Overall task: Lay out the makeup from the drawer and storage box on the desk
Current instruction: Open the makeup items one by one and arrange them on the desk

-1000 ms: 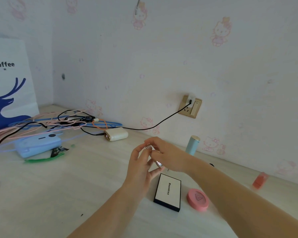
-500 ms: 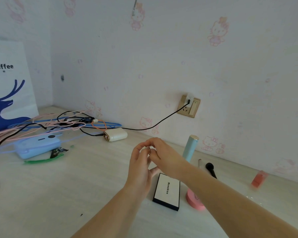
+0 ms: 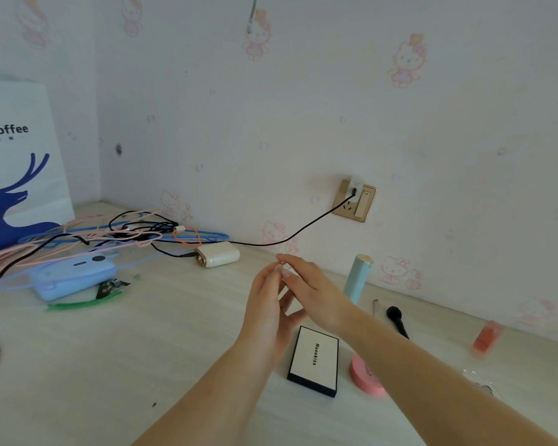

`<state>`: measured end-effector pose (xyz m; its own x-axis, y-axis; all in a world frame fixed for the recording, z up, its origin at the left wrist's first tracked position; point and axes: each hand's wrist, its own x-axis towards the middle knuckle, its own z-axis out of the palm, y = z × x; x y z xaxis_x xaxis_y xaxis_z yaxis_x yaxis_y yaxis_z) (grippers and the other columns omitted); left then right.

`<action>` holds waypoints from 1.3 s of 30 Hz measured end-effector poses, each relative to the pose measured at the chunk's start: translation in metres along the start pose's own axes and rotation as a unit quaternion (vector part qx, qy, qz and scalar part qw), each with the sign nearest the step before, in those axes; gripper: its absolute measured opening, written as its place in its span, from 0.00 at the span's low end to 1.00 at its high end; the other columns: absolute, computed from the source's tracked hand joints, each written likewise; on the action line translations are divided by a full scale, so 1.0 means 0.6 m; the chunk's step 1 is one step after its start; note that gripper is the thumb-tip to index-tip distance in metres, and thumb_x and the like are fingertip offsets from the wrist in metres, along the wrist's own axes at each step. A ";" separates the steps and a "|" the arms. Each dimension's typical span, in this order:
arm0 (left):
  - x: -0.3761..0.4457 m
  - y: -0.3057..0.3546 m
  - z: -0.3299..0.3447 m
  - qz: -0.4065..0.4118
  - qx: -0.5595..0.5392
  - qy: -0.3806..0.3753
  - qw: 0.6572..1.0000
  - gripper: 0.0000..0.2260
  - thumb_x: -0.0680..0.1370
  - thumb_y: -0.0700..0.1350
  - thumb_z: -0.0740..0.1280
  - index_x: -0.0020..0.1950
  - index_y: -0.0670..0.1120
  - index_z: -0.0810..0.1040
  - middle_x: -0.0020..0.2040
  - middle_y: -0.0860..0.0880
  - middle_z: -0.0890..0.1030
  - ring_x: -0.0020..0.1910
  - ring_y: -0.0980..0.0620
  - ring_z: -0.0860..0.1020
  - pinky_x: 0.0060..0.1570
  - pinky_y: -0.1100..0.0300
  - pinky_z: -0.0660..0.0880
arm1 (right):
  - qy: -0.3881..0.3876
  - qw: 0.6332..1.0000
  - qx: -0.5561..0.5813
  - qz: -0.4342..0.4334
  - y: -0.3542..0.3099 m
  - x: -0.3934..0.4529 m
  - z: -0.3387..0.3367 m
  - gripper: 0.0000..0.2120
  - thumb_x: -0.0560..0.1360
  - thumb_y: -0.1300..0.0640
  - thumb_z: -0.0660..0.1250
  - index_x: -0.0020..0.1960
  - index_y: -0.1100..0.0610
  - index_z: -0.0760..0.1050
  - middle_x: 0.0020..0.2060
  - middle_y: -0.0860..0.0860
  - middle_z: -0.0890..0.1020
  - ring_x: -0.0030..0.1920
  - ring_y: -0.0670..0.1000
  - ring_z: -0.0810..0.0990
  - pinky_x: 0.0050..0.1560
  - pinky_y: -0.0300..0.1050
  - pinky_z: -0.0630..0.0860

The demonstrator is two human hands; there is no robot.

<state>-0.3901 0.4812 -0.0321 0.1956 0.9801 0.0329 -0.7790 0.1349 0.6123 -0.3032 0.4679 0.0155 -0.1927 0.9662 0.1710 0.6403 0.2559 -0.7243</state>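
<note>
Two hands are raised together above the pale wooden desk (image 3: 116, 352), fingertips meeting: the left hand (image 3: 269, 312) has its fingers loosely curled upward, the right hand (image 3: 316, 292) reaches across with fingers extended, and whether anything is pinched between them cannot be told, the spot being blurred. On the desk lie five makeup pieces: one white palette box (image 3: 314, 360) with a dark edge, flat just below the hands; one pink round compact (image 3: 364, 376) just beside it, partly hidden by the right forearm; one pale blue tube (image 3: 357, 278) upright near the wall; one black-headed brush (image 3: 397, 320) lying behind the forearm; one orange-red bottle (image 3: 487, 335), blurred, well apart to the right. At far left stand one white coffee bag (image 3: 16, 156), one blue power bank (image 3: 73, 280), one cream charger (image 3: 218, 254) and a tangle of cables (image 3: 116, 233); one wall socket (image 3: 354, 201) holds a black lead. Compared with a second ago, the small silvery item seen between the fingers no longer shows, the brush has come into view, and the compact is more covered
</note>
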 end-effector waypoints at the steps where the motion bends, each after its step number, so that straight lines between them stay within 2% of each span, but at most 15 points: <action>1: 0.003 -0.001 0.000 0.009 0.012 0.001 1.000 0.12 0.79 0.46 0.59 0.60 0.44 0.73 0.51 0.48 0.79 0.52 0.52 0.78 0.36 0.57 0.77 | 0.004 1.000 0.012 -0.002 -0.001 -0.002 0.003 0.17 0.81 0.49 0.54 0.69 0.44 0.66 0.61 0.48 0.70 0.49 0.33 0.74 0.50 0.24 0.65; 3: 0.008 -0.004 -0.001 0.028 0.027 -0.001 0.999 0.09 0.78 0.44 0.56 0.55 0.47 0.73 0.44 0.50 0.75 0.44 0.53 0.76 0.30 0.61 0.74 | 0.016 0.999 0.030 -0.002 -0.002 -0.004 0.009 0.16 0.81 0.52 0.54 0.68 0.47 0.68 0.61 0.49 0.70 0.40 0.30 0.75 0.39 0.19 0.67; 6: 0.008 -0.005 0.002 0.043 0.025 0.006 0.999 0.07 0.78 0.43 0.56 0.52 0.48 0.72 0.40 0.50 0.73 0.38 0.54 0.74 0.27 0.63 0.72 | 0.030 0.999 0.038 -0.005 -0.003 -0.003 0.015 0.16 0.82 0.54 0.54 0.67 0.48 0.69 0.60 0.49 0.70 0.37 0.33 0.75 0.36 0.18 0.67; 8: 0.006 -0.006 0.004 0.055 0.019 0.028 0.998 0.09 0.79 0.44 0.56 0.55 0.44 0.73 0.43 0.49 0.76 0.42 0.53 0.76 0.28 0.63 0.73 | 0.034 0.998 0.043 -0.005 -0.004 -0.002 0.018 0.15 0.82 0.54 0.53 0.66 0.47 0.70 0.59 0.49 0.71 0.37 0.32 0.75 0.37 0.18 0.66; 11: 0.000 -0.004 0.002 0.071 0.026 0.057 0.995 0.10 0.80 0.43 0.58 0.58 0.46 0.75 0.48 0.48 0.81 0.52 0.50 0.79 0.34 0.57 0.78 | 0.026 0.998 0.057 -0.005 -0.002 0.006 0.016 0.14 0.81 0.55 0.53 0.63 0.45 0.71 0.57 0.48 0.74 0.44 0.35 0.78 0.44 0.24 0.69; 14: -0.004 0.002 -0.002 0.073 0.041 0.056 0.995 0.09 0.80 0.42 0.59 0.55 0.48 0.76 0.48 0.48 0.83 0.53 0.49 0.80 0.42 0.50 0.80 | -0.004 0.999 0.043 0.013 0.005 0.021 -0.001 0.16 0.81 0.54 0.54 0.65 0.44 0.71 0.57 0.46 0.77 0.57 0.45 0.76 0.61 0.40 0.70; 18: -0.001 0.008 -0.007 0.034 0.004 0.042 0.999 0.11 0.79 0.43 0.62 0.61 0.46 0.75 0.52 0.44 0.80 0.53 0.47 0.80 0.49 0.45 0.80 | 0.019 0.999 0.029 0.022 0.004 0.026 -0.022 0.16 0.82 0.55 0.52 0.66 0.47 0.70 0.52 0.45 0.76 0.54 0.45 0.74 0.61 0.42 0.70; 20: 0.002 0.011 -0.008 0.003 -0.030 0.042 0.999 0.14 0.77 0.45 0.64 0.62 0.43 0.75 0.53 0.41 0.80 0.57 0.43 0.80 0.54 0.41 0.77 | 0.049 0.996 0.068 0.034 0.007 0.030 -0.029 0.16 0.82 0.56 0.51 0.65 0.48 0.71 0.49 0.46 0.76 0.51 0.47 0.75 0.60 0.48 0.73; 22: 0.005 0.016 -0.011 -0.027 -0.063 0.047 0.997 0.12 0.77 0.46 0.66 0.57 0.42 0.77 0.50 0.40 0.82 0.57 0.41 0.80 0.56 0.39 0.76 | 0.074 0.986 0.134 0.068 0.013 0.035 -0.034 0.15 0.82 0.56 0.51 0.63 0.48 0.72 0.48 0.46 0.75 0.48 0.46 0.75 0.55 0.53 0.79; 26: 0.017 0.023 -0.025 -0.039 -0.098 0.058 0.993 0.09 0.77 0.47 0.65 0.53 0.43 0.78 0.48 0.40 0.81 0.53 0.40 0.79 0.52 0.41 0.78 | 0.113 0.948 0.265 0.134 0.024 0.046 -0.037 0.13 0.81 0.54 0.52 0.57 0.47 0.75 0.59 0.52 0.74 0.52 0.53 0.79 0.48 0.59 0.81; 30: 0.047 0.027 -0.047 -0.043 -0.087 0.087 0.991 0.14 0.80 0.51 0.60 0.62 0.45 0.75 0.57 0.40 0.78 0.56 0.39 0.79 0.45 0.44 0.81 | 0.124 0.903 0.373 0.174 0.046 0.066 -0.034 0.11 0.80 0.57 0.56 0.52 0.50 0.76 0.60 0.56 0.74 0.54 0.59 0.78 0.44 0.59 0.81; 32: 0.064 0.030 -0.061 -0.037 -0.035 0.097 0.994 0.16 0.80 0.54 0.60 0.63 0.47 0.73 0.58 0.41 0.77 0.58 0.41 0.79 0.43 0.47 0.82 | 0.141 0.886 0.396 0.194 0.058 0.078 -0.030 0.11 0.79 0.57 0.56 0.50 0.49 0.77 0.60 0.57 0.73 0.54 0.60 0.77 0.41 0.57 0.82; 35: 0.087 0.032 -0.084 -0.016 0.177 0.077 0.981 0.23 0.76 0.52 0.68 0.68 0.44 0.69 0.61 0.44 0.78 0.59 0.47 0.78 0.48 0.52 0.81 | 0.156 0.877 0.399 0.219 0.072 0.095 -0.022 0.10 0.80 0.54 0.56 0.54 0.51 0.76 0.60 0.55 0.71 0.57 0.62 0.74 0.44 0.59 0.81; 37: 0.100 0.031 -0.099 -0.008 0.350 0.067 0.934 0.36 0.67 0.52 0.76 0.71 0.45 0.66 0.65 0.47 0.75 0.60 0.50 0.77 0.53 0.54 0.78 | 0.166 0.869 0.401 0.239 0.087 0.110 -0.014 0.11 0.81 0.53 0.56 0.58 0.53 0.75 0.60 0.55 0.70 0.57 0.61 0.74 0.43 0.58 0.81; 39: 0.114 0.033 -0.111 -0.004 0.492 0.047 0.870 0.45 0.55 0.58 0.76 0.70 0.47 0.67 0.64 0.51 0.76 0.62 0.53 0.75 0.61 0.55 0.74 | 0.170 0.863 0.402 0.255 0.104 0.124 -0.005 0.12 0.81 0.52 0.57 0.60 0.53 0.74 0.61 0.56 0.71 0.57 0.62 0.74 0.40 0.57 0.81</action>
<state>-0.4317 0.5604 -0.0706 0.1141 0.9934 -0.0113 0.1172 -0.0021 0.9931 -0.2752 0.5556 -0.0149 0.2789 0.9350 -0.2191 -0.1720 -0.1758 -0.9693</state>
